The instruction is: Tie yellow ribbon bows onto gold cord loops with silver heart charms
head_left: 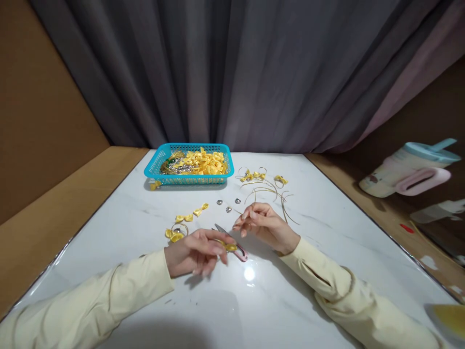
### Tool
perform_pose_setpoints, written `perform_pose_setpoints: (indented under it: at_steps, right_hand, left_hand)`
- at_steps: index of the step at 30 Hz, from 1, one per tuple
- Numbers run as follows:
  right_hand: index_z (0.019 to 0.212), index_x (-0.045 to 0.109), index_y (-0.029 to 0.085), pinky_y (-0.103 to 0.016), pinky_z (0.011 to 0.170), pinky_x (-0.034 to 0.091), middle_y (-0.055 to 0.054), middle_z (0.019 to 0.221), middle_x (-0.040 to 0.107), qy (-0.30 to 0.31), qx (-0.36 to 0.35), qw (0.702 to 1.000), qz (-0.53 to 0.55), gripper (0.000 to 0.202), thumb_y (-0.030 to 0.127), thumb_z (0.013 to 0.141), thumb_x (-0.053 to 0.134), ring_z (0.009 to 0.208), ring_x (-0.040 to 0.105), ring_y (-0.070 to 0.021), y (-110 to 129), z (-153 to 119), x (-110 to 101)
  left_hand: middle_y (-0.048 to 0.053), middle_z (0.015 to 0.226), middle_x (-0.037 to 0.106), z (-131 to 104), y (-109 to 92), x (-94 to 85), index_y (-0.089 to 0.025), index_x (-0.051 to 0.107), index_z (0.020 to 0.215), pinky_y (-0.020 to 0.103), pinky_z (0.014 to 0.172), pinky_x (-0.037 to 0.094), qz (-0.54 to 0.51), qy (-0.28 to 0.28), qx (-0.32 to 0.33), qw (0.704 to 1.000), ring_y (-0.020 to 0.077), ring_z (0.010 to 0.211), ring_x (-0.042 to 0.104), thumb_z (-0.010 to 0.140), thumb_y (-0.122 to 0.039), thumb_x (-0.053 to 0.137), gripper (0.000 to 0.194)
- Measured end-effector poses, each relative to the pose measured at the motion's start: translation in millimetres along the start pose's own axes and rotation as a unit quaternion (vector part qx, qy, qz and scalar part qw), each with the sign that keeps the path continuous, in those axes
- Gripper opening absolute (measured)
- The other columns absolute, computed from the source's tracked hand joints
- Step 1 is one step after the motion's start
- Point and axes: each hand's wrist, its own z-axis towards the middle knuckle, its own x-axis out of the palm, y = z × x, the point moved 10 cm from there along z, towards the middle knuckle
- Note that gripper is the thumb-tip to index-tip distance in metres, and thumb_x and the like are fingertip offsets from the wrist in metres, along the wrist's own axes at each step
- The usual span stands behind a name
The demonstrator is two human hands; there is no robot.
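My left hand (203,249) is pinched on a yellow bow (230,247) above the middle of the table. To its right, my right hand (267,224) is closed, with a thin gold wire (235,210) sticking out from its fingertips. Pink-handled scissors (241,253) lie partly hidden beneath the left fingers. Three silver heart beads (228,209) rest just beyond the hands. Two loose yellow bows (184,218) are left of them, and a bow with a gold ring (176,234) lies beside my left wrist. Cut gold wires (271,188) are spread behind my right hand.
A blue basket (189,179) of yellow bows, silver beads and gold wire stands at the back. Finished ringed bows (280,181) lie right of it. A cup with a pink handle (397,169) stands at the far right. A grey curtain (218,72) hangs behind the white table (145,300).
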Motion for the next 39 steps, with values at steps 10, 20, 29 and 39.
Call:
perform_pose_setpoints:
  at_steps: [10, 20, 29, 39]
  right_hand:
    - [0.071, 0.066, 0.008, -0.019, 0.037, 0.045, -0.010, 0.072, 0.070, 0.072, 0.104, 0.991, -0.046, 0.019, 0.026, 0.076, 0.068, 0.048, 0.061, -0.0124, -35, -2, 9]
    - [0.090, 0.062, 0.014, -0.020, 0.037, 0.047, 0.002, 0.068, 0.055, 0.042, 0.106, 0.993, 0.036, 0.019, 0.030, 0.080, 0.064, 0.043, 0.050, -0.0062, -41, -4, 4]
    - [0.077, 0.062, 0.010, -0.010, 0.033, 0.032, 0.003, 0.063, 0.057, 0.015, 0.151, 0.982, 0.110, 0.013, 0.022, 0.078, 0.067, 0.036, 0.031, 0.0012, -64, -14, 11]
    - [0.072, 0.061, 0.011, -0.008, 0.028, 0.026, 0.002, 0.062, 0.059, -0.013, 0.180, 0.973, 0.144, 0.009, 0.017, 0.079, 0.065, 0.033, 0.024, 0.0018, -67, -35, 11]
  left_hand:
    - [0.002, 0.059, 0.060, 3, -17, -13.8, -0.009, 0.071, 0.085, 0.010, 0.032, 0.026, 0.004, -0.091, 0.080, 0.993, 0.0002, 0.037, 0.038, 0.066, -0.025, 0.078, 0.025]
    - [0.002, 0.062, 0.054, 5, -15, -17.1, -0.010, 0.069, 0.077, 0.014, 0.039, 0.033, -0.008, -0.091, 0.083, 0.992, 0.0073, 0.051, 0.047, 0.072, -0.034, 0.073, 0.024]
    - [0.002, 0.062, 0.054, 5, -13, -16.8, -0.007, 0.070, 0.091, 0.016, 0.049, 0.036, -0.014, -0.080, 0.087, 0.993, 0.0065, 0.054, 0.044, 0.071, -0.028, 0.075, 0.030]
    - [0.001, 0.055, 0.060, 4, -11, -17.9, -0.010, 0.061, 0.072, 0.011, 0.048, 0.039, 0.052, -0.100, 0.049, 0.992, 0.0053, 0.049, 0.051, 0.074, -0.022, 0.073, 0.017]
